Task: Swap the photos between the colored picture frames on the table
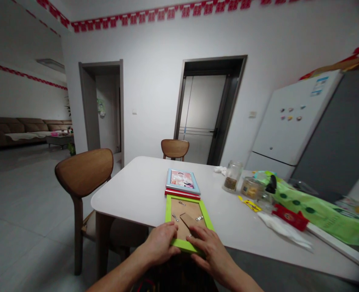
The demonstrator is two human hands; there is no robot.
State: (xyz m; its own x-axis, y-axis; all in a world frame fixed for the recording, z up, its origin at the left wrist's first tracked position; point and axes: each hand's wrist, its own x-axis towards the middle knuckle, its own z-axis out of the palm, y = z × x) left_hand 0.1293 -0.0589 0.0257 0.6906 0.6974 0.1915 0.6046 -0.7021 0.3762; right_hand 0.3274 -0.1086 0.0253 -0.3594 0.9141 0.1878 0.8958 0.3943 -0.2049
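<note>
A lime-green picture frame [207, 211] lies back side up at the table's front edge, its near end sticking out over the edge. Its brown backing board [176, 206] carries metal clips and a stand flap [189, 221]. My left hand [164, 242] grips the near left corner, fingers curled on the rim. My right hand [208, 245] holds the near right side, with fingertips on the backing and the thumb low at the near rim. Just beyond lies a light-blue picture frame [194, 184] with a photo, stacked on a red frame [182, 194].
On the white table [130, 190], a glass jar [232, 178], a smaller jar [251, 188], a yellow packet [250, 204], a red item [290, 217] and a green bag [319, 207] stand or lie at right. Wooden chairs [86, 170] are at left and behind.
</note>
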